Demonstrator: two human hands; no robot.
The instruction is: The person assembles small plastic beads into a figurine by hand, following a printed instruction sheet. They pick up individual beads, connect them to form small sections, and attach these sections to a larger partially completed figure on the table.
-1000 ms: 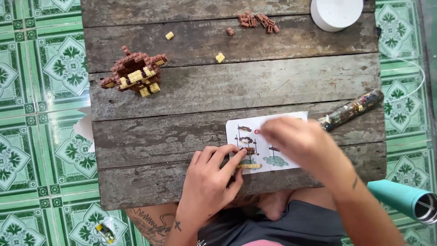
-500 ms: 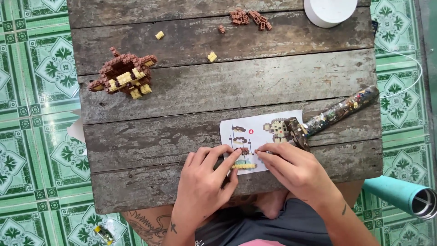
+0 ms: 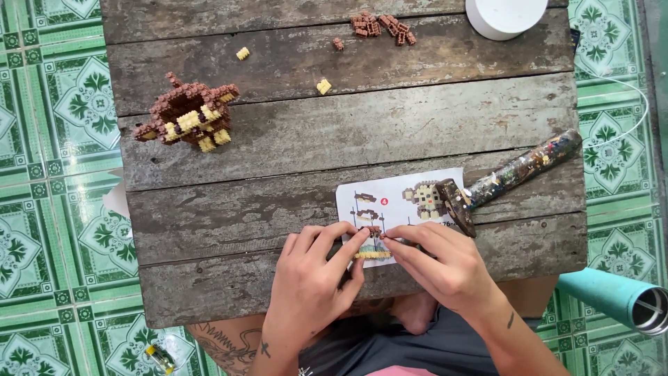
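A tiny brown brick piece [image 3: 374, 230] is pinched between the fingertips of the left hand [image 3: 309, 289] and the right hand [image 3: 445, 268], just above a short yellow strip of bricks [image 3: 373, 255] lying on the instruction sheet [image 3: 396, 198]. A half-built brown and yellow brick figure [image 3: 186, 118] is seen well beyond the left hand, so much appears left to assemble. Loose brown bricks [image 3: 381, 25] and two yellow bricks [image 3: 323, 86] are scattered far ahead of both hands. A paint-spattered hammer [image 3: 511, 174] lies just beyond the right hand, its head on the sheet, partly covering the printed picture.
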